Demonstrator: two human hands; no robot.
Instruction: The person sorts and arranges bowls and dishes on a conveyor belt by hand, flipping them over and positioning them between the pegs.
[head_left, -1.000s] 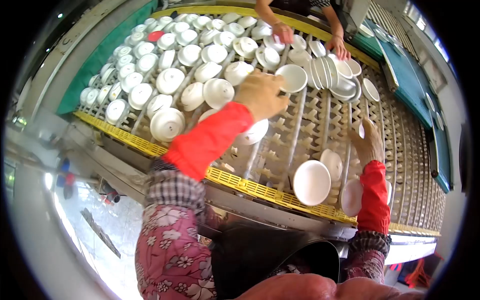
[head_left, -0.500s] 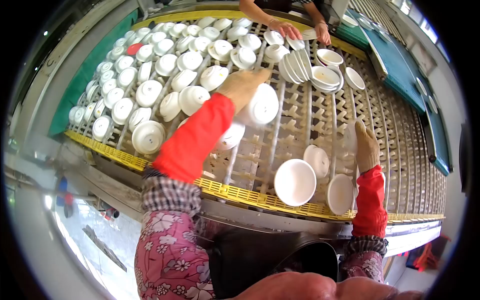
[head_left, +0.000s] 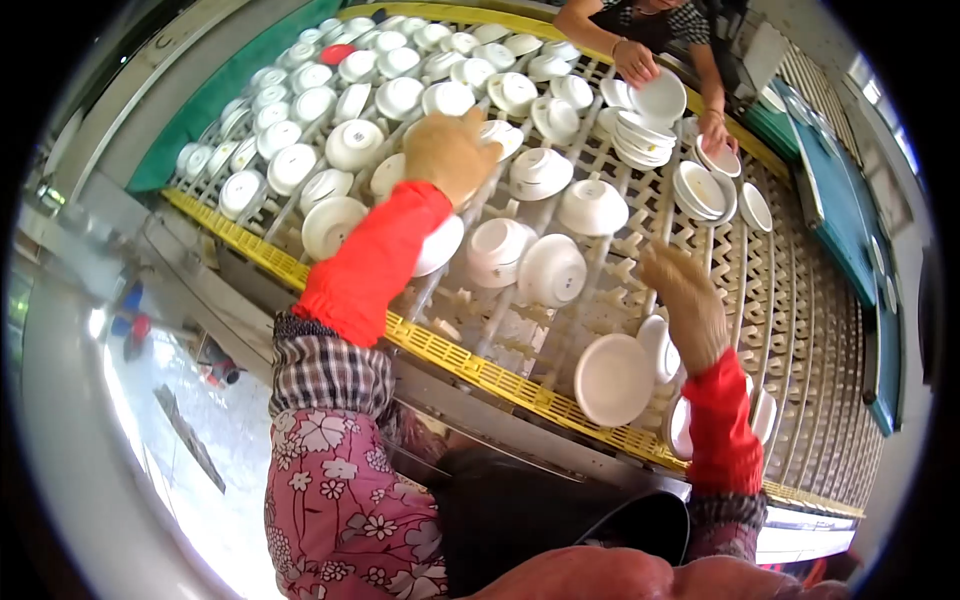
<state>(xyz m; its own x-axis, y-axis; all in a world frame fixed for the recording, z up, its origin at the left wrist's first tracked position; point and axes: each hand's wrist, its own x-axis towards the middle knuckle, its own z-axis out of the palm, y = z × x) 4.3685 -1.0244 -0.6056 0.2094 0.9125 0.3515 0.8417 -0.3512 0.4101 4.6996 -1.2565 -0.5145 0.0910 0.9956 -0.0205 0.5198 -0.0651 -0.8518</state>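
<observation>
My left hand [head_left: 450, 155], in a tan glove and red sleeve, is over the upturned white bowls on the rack. Its fingers are apart, beside a white bowl [head_left: 502, 137]; contact with it is unclear. My right hand [head_left: 688, 305], gloved the same way, is above the rack, fingers stretched up and left, holding nothing visible. Below it lie a round white bowl [head_left: 614, 380] and a smaller dish [head_left: 657, 349] partly behind my wrist. Between my hands sit upturned bowls, among them a white bowl [head_left: 552, 270] and another bowl [head_left: 593, 208].
Rows of white bowls and one red bowl [head_left: 337, 54] cover the rack's left side. Across the rack, another person's hands [head_left: 636, 62] handle white dishes near a stack of plates [head_left: 642, 140]. A yellow edge strip [head_left: 470, 372] runs along my side; a green belt [head_left: 835, 205] lies right.
My left hand has let go of a bowl and moved left. My right hand has moved up and left, away from a dish. The other person has lifted a white dish.
</observation>
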